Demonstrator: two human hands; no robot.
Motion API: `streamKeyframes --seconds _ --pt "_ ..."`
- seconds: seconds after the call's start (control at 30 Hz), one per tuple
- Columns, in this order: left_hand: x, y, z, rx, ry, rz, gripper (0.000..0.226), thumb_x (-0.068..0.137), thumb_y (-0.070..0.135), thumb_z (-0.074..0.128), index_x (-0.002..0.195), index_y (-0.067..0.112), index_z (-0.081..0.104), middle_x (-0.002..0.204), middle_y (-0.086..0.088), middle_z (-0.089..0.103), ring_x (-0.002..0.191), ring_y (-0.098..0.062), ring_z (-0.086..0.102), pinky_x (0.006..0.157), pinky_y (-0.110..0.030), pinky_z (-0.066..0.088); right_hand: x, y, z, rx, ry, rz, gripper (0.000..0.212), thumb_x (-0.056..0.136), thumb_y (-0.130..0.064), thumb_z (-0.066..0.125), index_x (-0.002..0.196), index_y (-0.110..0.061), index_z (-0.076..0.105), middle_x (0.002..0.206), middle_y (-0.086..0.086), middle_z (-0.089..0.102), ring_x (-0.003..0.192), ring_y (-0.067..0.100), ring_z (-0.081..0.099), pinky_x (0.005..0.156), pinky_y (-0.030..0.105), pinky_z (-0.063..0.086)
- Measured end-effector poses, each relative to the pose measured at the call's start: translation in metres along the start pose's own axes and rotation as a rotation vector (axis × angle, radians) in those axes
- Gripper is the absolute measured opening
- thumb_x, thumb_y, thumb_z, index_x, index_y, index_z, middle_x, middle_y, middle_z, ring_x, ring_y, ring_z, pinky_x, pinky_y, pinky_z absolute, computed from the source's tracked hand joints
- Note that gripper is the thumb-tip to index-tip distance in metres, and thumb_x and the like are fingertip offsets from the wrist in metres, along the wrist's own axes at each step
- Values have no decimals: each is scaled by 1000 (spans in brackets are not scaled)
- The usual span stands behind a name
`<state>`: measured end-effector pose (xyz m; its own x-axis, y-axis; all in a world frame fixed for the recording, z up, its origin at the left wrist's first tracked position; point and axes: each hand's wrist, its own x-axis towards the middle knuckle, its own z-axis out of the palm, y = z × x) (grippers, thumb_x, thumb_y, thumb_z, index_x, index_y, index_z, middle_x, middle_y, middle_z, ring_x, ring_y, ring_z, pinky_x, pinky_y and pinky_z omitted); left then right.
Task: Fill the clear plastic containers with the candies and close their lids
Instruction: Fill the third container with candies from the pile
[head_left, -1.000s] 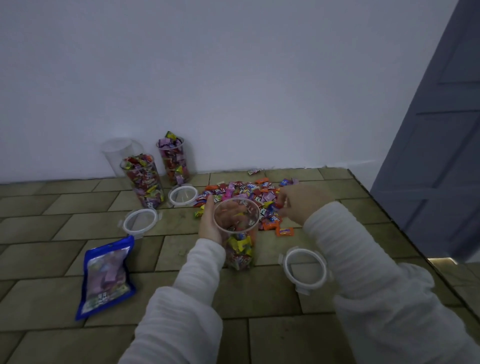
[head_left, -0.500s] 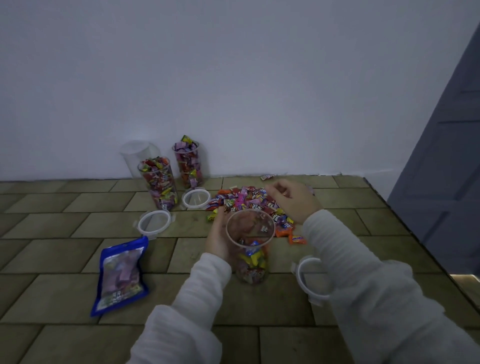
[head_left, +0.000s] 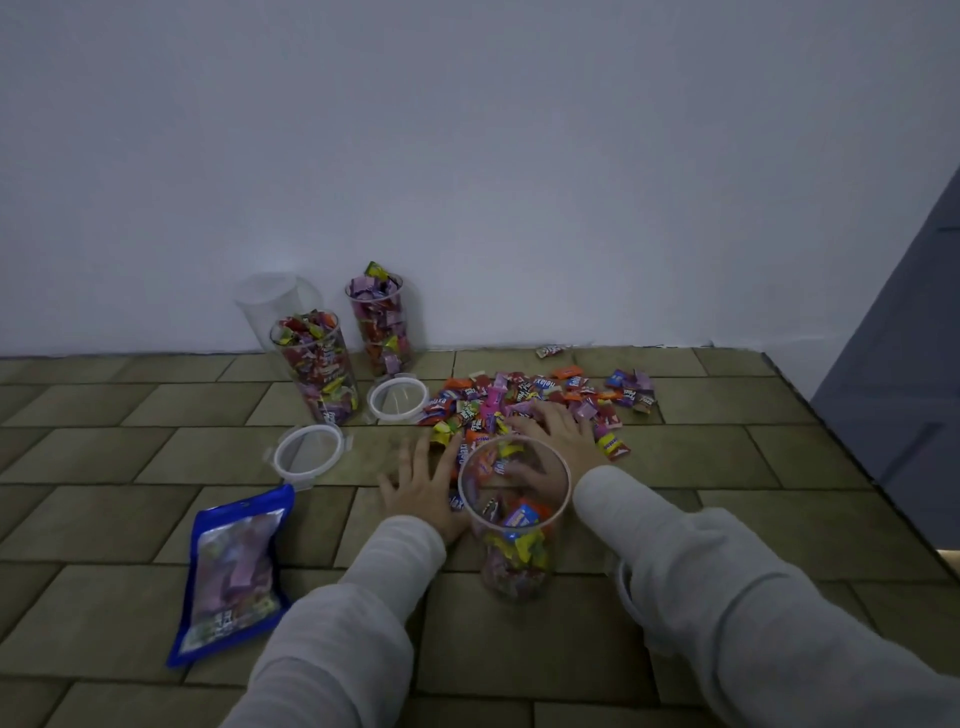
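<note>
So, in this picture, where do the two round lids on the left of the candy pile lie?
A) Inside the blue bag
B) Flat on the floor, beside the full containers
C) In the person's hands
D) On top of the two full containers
B: both lids, one near the pile and one nearer the blue bag, lie flat on the tiled floor, and the full containers stand open.
</note>
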<state>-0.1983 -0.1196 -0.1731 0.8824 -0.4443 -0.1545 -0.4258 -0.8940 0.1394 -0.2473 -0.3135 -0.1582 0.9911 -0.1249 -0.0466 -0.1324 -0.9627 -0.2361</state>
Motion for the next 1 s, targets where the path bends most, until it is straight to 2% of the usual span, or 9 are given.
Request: streamKeyframes --seconds 0.07,0.17,0.33,0.5,0.67,0.73,0.8,0.9,1.0 --pt "13 0 -2 -31 -18 -16 98 75 76 48 146 44 -13 158 0 -18 145 -30 -14 112 -60 1 12 -3 3 -7 -35 -13 69 89 -66 37 148 -38 17 160 3 0 147 28 -8 113 59 -3" --pt "33 0 -2 -54 -16 -26 100 70 85 42 144 47 -13 158 0 -18 145 -30 -13 111 -62 0 36 -7 1 -19 -38 -41 66 90 -67 33 148 -40 15 160 2 -3 147 26 -12 112 60 -4" --pt "59 3 -8 -68 -33 8 108 69 84 44 147 39 -15 157 0 -21 145 -28 -15 111 -62 1 81 -12 -15 -108 22 -108 59 95 -59 32 148 -36 19 159 1 8 147 25 -1 113 59 7" --pt "73 11 -9 -95 11 4 116 65 87 43 150 28 -9 159 -2 -14 146 -26 -7 113 -58 2 126 -16 -15 -106 -13 -203 55 98 -53 29 148 -30 24 160 -5 9 147 20 1 113 59 8" --pt "80 10 -5 -61 102 18 121 58 90 35 151 20 2 159 -1 -1 146 -22 4 115 -50 9 152 -20 -2 -72 -133 -281 47 102 -45 23 147 -33 30 159 -9 14 146 16 9 113 57 13" --pt "81 9 -3 -63 137 14 118 60 88 38 151 20 6 158 -1 4 144 -23 7 114 -49 10 156 -19 -1 -78 -158 -282 47 102 -47 21 145 -34 34 157 -11 20 145 17 16 114 53 15" --pt "81 9 -2 -71 180 8 113 60 88 37 149 21 12 156 -2 11 142 -24 11 113 -47 12 156 -18 -1 -64 -113 -270 47 100 -50 25 141 -32 42 154 -10 29 141 18 25 112 49 20" --pt "82 6 2 -71 274 34 109 55 89 23 144 25 26 146 -1 28 135 -23 25 107 -42 19 151 -15 -2 -73 -62 -236 40 98 -45 35 131 -26 50 148 -3 37 134 20 33 106 47 28" --pt "86 5 5 -54 300 124 102 59 87 21 138 25 35 134 1 40 122 -20 37 99 -37 24 149 -16 -11 -160 -119 -192 35 94 -35 42 124 -20 50 137 6 43 125 26 39 99 44 38"
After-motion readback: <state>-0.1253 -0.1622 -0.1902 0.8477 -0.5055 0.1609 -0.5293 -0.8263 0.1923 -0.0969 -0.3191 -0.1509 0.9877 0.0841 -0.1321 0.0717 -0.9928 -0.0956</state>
